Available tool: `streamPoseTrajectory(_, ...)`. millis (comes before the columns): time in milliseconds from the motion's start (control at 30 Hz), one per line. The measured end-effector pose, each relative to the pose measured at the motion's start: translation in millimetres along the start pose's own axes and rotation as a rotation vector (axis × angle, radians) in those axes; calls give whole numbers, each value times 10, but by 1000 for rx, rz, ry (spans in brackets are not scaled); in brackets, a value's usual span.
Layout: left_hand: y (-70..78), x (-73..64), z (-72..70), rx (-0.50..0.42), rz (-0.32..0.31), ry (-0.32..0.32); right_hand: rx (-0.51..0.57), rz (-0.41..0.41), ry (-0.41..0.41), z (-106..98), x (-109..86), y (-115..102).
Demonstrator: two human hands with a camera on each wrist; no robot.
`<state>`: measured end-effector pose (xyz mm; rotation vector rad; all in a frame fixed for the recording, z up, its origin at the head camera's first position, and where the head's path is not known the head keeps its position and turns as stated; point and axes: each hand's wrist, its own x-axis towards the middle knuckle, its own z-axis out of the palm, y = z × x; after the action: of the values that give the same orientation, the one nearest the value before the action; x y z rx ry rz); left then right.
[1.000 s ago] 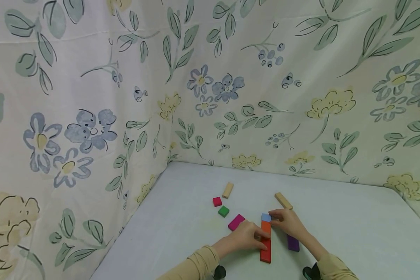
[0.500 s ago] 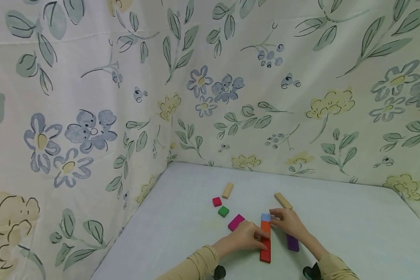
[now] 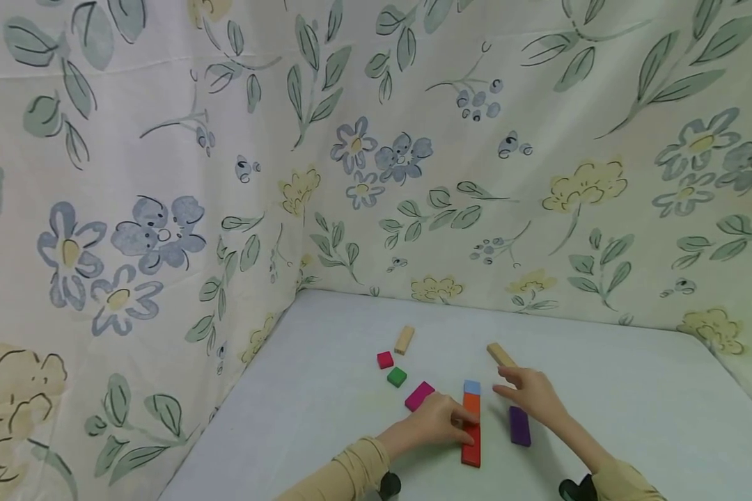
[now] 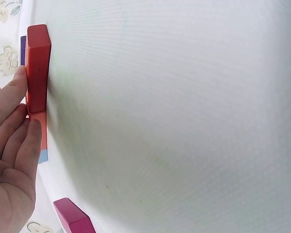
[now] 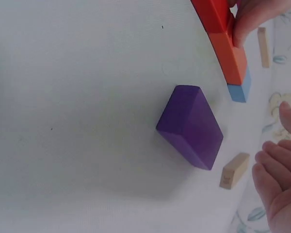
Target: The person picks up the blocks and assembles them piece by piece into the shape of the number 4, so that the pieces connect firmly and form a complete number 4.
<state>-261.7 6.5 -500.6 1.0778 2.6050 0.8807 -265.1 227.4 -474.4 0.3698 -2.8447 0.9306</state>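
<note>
A red block (image 3: pixel 471 456), an orange block (image 3: pixel 471 403) and a light blue block (image 3: pixel 472 387) lie end to end in one straight row on the white table. My left hand (image 3: pixel 435 421) reaches in from the left side. Its thumb touches the red block (image 4: pixel 38 80) and its fingers rest on the orange block near where the two meet. To the right of the row, my right hand (image 3: pixel 533 393) hovers with relaxed fingers and holds nothing. Below its wrist lies a purple block (image 5: pixel 191 128); beyond its fingertips is a plain wooden block (image 3: pixel 500 354).
Left of the row lies a magenta block (image 3: pixel 420 396), partly behind my left hand. Farther back are a green block (image 3: pixel 397 376), a small pinkish-red block (image 3: pixel 385 360) and another wooden block (image 3: pixel 404 339). Flowered cloth (image 3: pixel 439 229) hangs along the table's back and left edges.
My right hand has left the light blue block and moved to the right, its fingers spreading. My left hand keeps its place on the row. The head view has shifted slightly.
</note>
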Motion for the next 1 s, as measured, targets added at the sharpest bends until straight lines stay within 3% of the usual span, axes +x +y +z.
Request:
streamPoseTrajectory(633,-7,-24,-9,-70,-25,-26,-11,159,32,-218,-345,116)
streamPoseTrajectory(1000,-10,3,1,-90,-18,-25,2,251,-46,-155,-543,172)
